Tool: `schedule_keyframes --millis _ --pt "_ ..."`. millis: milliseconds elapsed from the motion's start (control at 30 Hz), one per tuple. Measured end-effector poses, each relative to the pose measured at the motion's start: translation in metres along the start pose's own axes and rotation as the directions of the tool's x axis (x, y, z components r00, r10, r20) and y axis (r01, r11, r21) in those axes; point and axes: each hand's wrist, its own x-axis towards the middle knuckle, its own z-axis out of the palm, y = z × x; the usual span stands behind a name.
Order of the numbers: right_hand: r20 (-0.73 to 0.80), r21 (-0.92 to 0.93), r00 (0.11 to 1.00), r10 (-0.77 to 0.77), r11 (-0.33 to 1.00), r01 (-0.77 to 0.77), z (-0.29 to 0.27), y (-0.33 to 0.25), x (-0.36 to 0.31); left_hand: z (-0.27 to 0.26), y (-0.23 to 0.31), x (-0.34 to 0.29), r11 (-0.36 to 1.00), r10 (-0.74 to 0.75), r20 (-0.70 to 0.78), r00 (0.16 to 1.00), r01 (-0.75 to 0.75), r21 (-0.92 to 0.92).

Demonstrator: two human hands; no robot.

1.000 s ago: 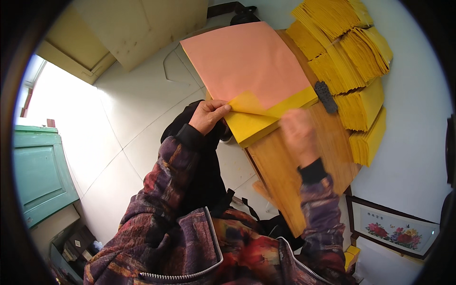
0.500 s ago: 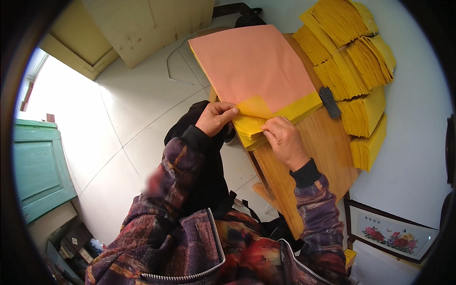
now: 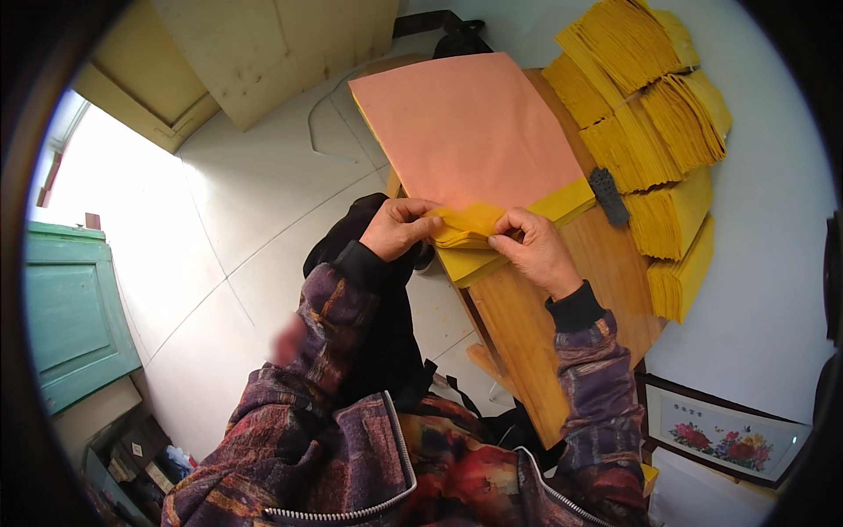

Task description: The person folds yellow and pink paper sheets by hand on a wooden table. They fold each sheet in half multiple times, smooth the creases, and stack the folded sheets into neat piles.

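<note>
A stack of yellow paper [image 3: 564, 202] lies on the wooden table [image 3: 549, 329], with a large pink sheet [image 3: 470, 127] over most of its top. At the stack's near left corner, a small folded piece of thin yellow paper [image 3: 464, 230] is stretched between my two hands. My left hand [image 3: 398, 229] pinches its left end with thumb and forefinger. The right end is pinched by my right hand [image 3: 532, 249]. Part of the stack's corner is hidden under the folded paper and my fingers.
Bundles of folded yellow paper [image 3: 628, 132] are piled along the wall at the right. A dark grey textured block [image 3: 608, 197] lies beside the stack. A framed flower picture [image 3: 724, 430] leans at the lower right; a green cabinet [image 3: 75, 307] stands at the left.
The yellow paper at the corner, a raised flap earlier, is now folded down into a narrower piece. My right hand has shifted slightly; my left hand stays near the stack's left edge.
</note>
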Motion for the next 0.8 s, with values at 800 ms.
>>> schedule_keyframes --millis 800 --pt "-0.122 -0.301 0.932 -0.341 0.908 0.292 0.013 0.003 -0.004 -0.004 0.006 -0.004 0.996 0.028 0.002 1.0 -0.028 -0.087"
